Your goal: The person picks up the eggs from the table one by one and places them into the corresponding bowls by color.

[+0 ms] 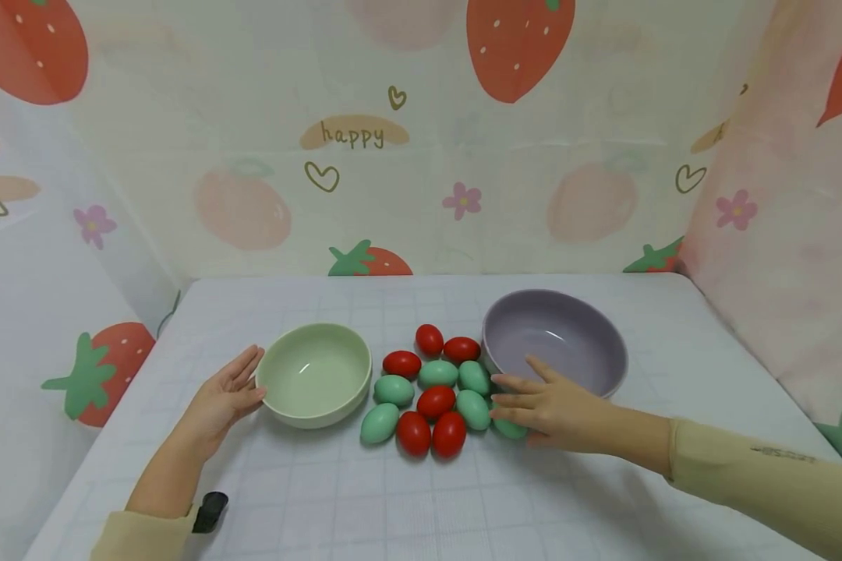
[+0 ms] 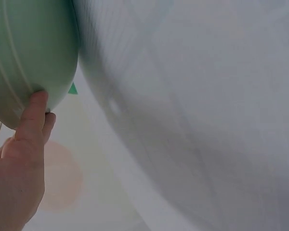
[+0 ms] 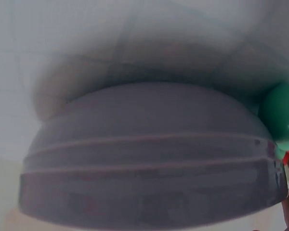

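On the left of the table stands a light green bowl [image 1: 316,374]. My left hand [image 1: 221,401] touches its left side with fingers fairly straight; in the left wrist view the fingertips [image 2: 37,98] rest against the bowl's outer wall. Several red eggs [image 1: 436,403] and green eggs [image 1: 394,390] lie in a loose cluster between the two bowls. My right hand [image 1: 557,409], fingers spread, is in front of the purple bowl [image 1: 603,354] and over a green egg [image 1: 511,427], which it partly hides. Whether it touches that egg cannot be told. Both bowls look empty inside.
A white checked cloth [image 1: 365,499] covers the table. Behind it and at both sides hang curtains [image 1: 428,78] printed with strawberries, hearts and flowers. A black band [image 1: 210,512] is on the left wrist.
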Available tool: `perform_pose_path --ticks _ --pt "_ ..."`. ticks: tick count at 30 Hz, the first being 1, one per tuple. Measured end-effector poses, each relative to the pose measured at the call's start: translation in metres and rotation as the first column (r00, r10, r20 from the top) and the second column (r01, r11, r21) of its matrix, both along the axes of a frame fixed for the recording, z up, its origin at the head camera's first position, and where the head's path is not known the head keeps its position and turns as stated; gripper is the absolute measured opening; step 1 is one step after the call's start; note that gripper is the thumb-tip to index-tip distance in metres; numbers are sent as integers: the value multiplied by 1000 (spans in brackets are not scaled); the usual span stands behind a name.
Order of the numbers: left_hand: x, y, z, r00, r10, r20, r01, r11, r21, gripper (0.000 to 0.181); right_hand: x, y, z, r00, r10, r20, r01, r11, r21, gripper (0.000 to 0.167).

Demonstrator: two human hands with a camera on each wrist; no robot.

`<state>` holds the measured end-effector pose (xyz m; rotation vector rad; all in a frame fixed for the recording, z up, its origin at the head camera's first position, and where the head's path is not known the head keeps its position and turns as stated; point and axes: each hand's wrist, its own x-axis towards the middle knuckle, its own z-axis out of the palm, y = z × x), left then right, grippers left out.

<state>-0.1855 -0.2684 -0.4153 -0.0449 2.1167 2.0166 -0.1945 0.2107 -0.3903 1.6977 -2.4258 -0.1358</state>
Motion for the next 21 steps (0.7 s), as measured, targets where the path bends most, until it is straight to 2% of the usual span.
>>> perform_pose_path --ticks 4,8,17,21 --pt "1 0 0 1000 1 -4 -1 1000 9 76 0 -3 -4 992 24 -125 -12 995 96 66" --pt "1 0 0 1000 3 -1 -3 1000 13 76 0 -6 -6 978 26 -206 5 988 153 64" --pt "0 0 -1 1000 4 3 -4 1000 24 77 -1 -11 -11 959 30 -282 36 973 227 57" --pt "1 0 -1 1000 8 6 -8 1000 26 77 -2 -12 -13 957 38 -288 30 973 229 52"
